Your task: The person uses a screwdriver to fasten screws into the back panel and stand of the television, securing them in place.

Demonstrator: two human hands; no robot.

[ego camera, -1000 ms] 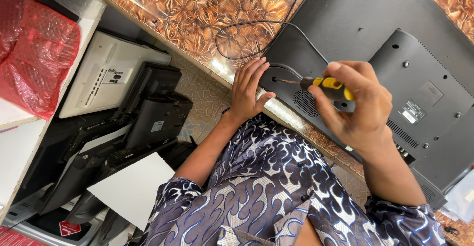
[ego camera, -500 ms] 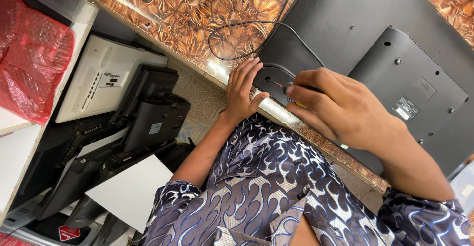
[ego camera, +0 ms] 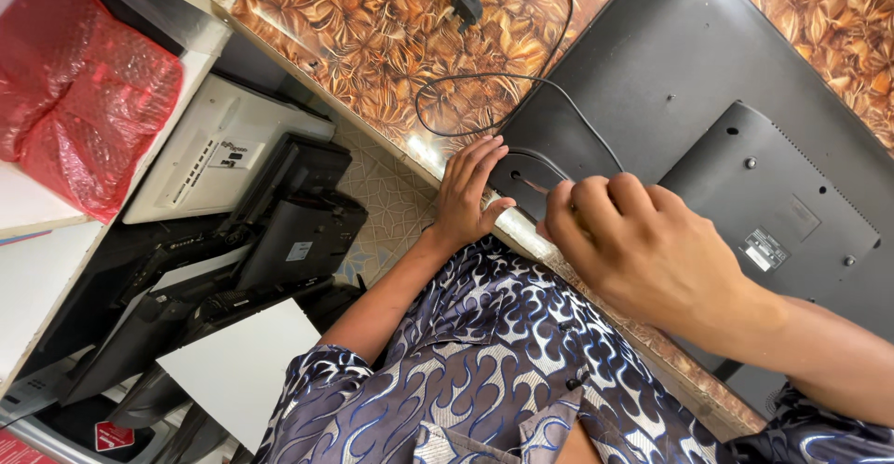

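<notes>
Steadying television back (ego camera: 652, 82), left hand (ego camera: 470, 194), right hand (ego camera: 643, 250) fisted

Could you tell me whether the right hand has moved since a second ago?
Yes. The right hand has swung left across the flat screen's black back, toward the left hand at its corner; the yellow-handled screwdriver is now hidden.

Bright, even daylight falls over my hands; glare streaks the glossy counter edge (ego camera: 424, 152); my right hand (ego camera: 652, 250) looks slightly soft, edges stretched.
</notes>
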